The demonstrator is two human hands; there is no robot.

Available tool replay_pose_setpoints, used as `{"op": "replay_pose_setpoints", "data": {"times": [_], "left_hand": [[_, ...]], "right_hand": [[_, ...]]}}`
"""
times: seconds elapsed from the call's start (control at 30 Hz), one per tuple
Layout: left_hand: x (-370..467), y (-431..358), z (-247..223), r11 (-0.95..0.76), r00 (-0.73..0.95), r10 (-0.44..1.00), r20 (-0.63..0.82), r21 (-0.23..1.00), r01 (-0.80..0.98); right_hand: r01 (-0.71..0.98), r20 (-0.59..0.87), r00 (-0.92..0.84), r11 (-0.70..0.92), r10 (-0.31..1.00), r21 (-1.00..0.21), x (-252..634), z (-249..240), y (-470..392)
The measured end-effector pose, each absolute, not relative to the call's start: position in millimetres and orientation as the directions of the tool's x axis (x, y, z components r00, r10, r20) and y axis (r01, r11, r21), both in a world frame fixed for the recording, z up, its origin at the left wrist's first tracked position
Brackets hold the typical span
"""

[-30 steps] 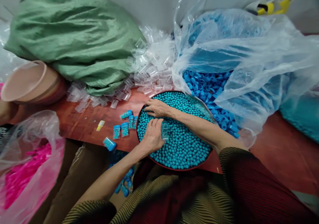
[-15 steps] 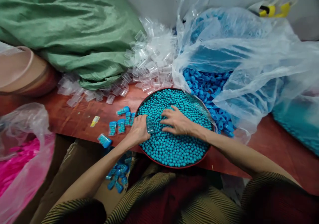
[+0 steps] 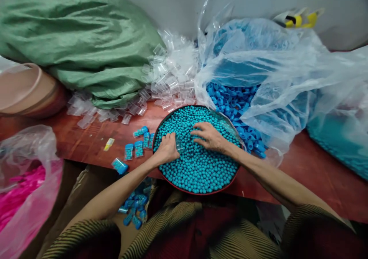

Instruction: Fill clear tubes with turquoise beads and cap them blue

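A round tray (image 3: 198,193) full of small teal beads (image 3: 201,174) sits at the table's front edge. Over its left part, my left hand (image 3: 167,148) grips a clear plastic container (image 3: 179,144), whose open end faces the beads. My right hand (image 3: 209,137) rests on the beads right of the container, fingers spread and pointing left, holding nothing that shows. Several bead-filled containers with blue caps (image 3: 138,149) lie left of the tray.
Behind the tray are a heap of clear empty containers (image 3: 175,78) and a plastic bag with blue caps (image 3: 230,101). A green sack (image 3: 86,40) and a tub (image 3: 25,90) stand back left. Pink pieces (image 3: 23,190) fill a bag at left; filled containers (image 3: 135,205) lie in a box below.
The camera view has shifted slightly. My left hand with the container has moved a little right over the beads. My right hand stays spread, a bit farther right relative to the tray.
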State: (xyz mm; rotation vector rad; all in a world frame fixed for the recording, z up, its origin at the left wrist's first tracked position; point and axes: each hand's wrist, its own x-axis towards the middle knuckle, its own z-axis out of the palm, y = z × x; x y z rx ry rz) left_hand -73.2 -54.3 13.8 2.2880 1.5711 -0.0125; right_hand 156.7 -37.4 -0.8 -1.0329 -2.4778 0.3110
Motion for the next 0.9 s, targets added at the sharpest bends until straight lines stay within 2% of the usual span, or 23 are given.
{"op": "replay_pose_setpoints", "data": {"times": [0.13,0.3,0.47,0.57,0.67,0.77,0.9], "left_hand": [[-60.5,-49.0,13.2,-0.29,0.374,0.894,-0.249,0.317,0.903],[-51.8,-50.9,16.0,-0.208,0.304,0.901,-0.31,0.305,0.929],[-46.2,-53.9,15.9,-0.12,0.233,0.925,-0.299,0.352,0.928],[-41.1,-52.3,15.8,-0.097,0.213,0.935,-0.284,0.371,0.923],[-34.6,-49.8,14.7,-0.078,0.199,0.941,-0.272,0.398,0.914],[-27.6,-49.4,9.0,-0.031,0.168,0.951,-0.258,0.464,0.885],[-17.0,-51.1,-9.8,-0.01,0.144,0.979,-0.146,0.667,0.745]], "right_hand": [[0.658,0.318,-0.421,0.527,0.85,-0.538,166.9,-11.4,6.9],[0.617,0.293,-0.258,0.39,0.921,-0.683,163.2,-31.7,33.8],[0.517,0.131,-0.028,0.127,0.991,-0.846,154.4,-33.2,29.2],[0.378,0.038,0.039,0.02,0.999,-0.926,144.2,-32.9,25.0],[0.212,-0.078,0.073,-0.092,0.994,-0.973,129.5,-35.4,19.4],[0.152,-0.133,0.091,-0.146,0.987,-0.977,115.2,-37.6,11.8],[0.145,-0.108,0.089,-0.12,0.99,-0.982,106.5,-30.9,-2.6]]}}
